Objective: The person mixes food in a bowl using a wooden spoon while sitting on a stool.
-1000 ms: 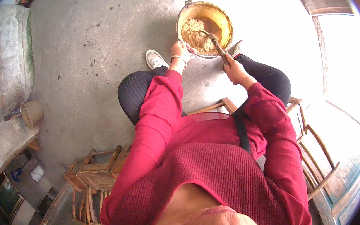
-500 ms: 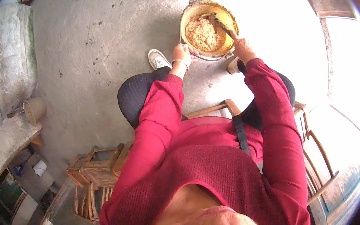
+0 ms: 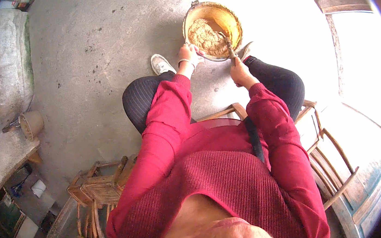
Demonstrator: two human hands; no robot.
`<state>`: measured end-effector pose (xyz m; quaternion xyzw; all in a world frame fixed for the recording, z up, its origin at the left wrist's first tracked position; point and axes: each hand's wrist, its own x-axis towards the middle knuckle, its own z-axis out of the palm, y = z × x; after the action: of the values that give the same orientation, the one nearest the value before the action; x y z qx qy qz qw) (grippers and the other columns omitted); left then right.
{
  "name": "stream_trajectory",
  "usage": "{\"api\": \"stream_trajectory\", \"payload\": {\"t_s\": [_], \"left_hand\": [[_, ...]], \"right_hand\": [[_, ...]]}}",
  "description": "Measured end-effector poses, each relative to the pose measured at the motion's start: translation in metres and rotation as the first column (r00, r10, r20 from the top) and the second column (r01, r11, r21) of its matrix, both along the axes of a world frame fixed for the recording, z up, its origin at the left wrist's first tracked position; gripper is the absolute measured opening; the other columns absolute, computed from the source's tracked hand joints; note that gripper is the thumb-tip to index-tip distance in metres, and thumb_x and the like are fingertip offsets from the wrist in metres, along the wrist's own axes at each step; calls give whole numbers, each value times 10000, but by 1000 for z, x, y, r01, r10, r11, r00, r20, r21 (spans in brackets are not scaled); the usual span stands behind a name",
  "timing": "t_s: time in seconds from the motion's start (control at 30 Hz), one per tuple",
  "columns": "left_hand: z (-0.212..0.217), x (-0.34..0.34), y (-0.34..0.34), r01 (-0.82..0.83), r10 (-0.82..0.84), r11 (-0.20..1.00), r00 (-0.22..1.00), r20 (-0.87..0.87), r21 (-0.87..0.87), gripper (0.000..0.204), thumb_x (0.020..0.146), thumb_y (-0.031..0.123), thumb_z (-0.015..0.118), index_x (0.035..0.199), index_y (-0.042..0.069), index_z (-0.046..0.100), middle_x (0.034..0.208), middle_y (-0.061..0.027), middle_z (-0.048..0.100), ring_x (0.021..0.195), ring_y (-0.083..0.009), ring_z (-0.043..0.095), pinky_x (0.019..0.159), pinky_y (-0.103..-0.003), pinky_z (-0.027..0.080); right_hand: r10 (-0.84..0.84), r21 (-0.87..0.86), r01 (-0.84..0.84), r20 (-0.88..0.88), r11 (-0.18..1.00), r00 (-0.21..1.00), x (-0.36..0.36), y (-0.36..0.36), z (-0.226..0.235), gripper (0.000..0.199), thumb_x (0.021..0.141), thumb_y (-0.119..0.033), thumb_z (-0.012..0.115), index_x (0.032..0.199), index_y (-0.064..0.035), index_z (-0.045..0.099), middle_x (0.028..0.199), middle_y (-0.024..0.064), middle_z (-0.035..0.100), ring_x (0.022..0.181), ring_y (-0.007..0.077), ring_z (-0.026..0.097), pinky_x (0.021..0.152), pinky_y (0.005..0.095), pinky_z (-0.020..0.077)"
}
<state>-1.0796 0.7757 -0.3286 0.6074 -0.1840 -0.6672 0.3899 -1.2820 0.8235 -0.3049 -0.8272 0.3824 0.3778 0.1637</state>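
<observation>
A yellow bucket (image 3: 226, 17) stands on the floor between my feet, its inner wall smeared. Inside it lies a lumpy, pale brown mash (image 3: 205, 36), heaped toward the left. My left hand (image 3: 189, 54) is closed on the bucket's near left rim, with a bracelet round the wrist. My right hand (image 3: 242, 72) grips the handle of a dark, worn stirring tool (image 3: 228, 45); its far end dips into the mash by the near right wall. The shape of the tool's buried end is hidden.
Wooden chairs stand behind on the left (image 3: 102, 186) and on the right (image 3: 330, 157). A tan pot (image 3: 31, 124) rests on a ledge (image 3: 10, 153) at the left. My shoes (image 3: 161, 64) flank the bucket on the concrete floor (image 3: 99, 63).
My right hand has drawn the tool nearer to me, from across the mash to the near right side. The bucket appears slightly farther left, my left hand still at its rim.
</observation>
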Motion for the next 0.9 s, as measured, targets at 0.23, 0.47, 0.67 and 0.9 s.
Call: {"api": "stream_trajectory", "payload": {"t_s": [0.23,0.47,0.67,0.9], "left_hand": [[1,4,2,6,-4,1000,998,-57,27,180,867,141,315,743,37,396,611,-135,490,546,-269,577,459,-448,497],[8,4,3,73,-72,997,996,54,-2,242,881,144,256,762,4,413,688,-188,580,551,-263,588,483,-377,524],[11,0,4,82,-84,996,992,96,23,240,886,147,248,776,11,412,710,-204,587,551,-274,590,473,-373,524],[4,5,5,48,-50,998,997,52,41,209,879,148,259,756,36,387,660,-191,576,543,-276,592,477,-405,518]], "right_hand": [[-931,460,843,344,280,122,20,24,84,409,815,-128,382,1213,-52,331,565,129,504,375,203,491,336,302,404],[-552,65,715,684,696,476,-4,-3,58,456,774,-72,407,1211,14,308,714,273,557,677,381,576,633,423,457],[-529,-101,735,628,671,570,31,-59,-19,514,768,-82,407,1256,-33,255,709,263,567,648,377,577,602,443,446],[-492,-110,588,436,802,753,66,-45,-16,638,714,-50,466,1276,32,175,703,189,593,655,289,609,574,375,482]]}}
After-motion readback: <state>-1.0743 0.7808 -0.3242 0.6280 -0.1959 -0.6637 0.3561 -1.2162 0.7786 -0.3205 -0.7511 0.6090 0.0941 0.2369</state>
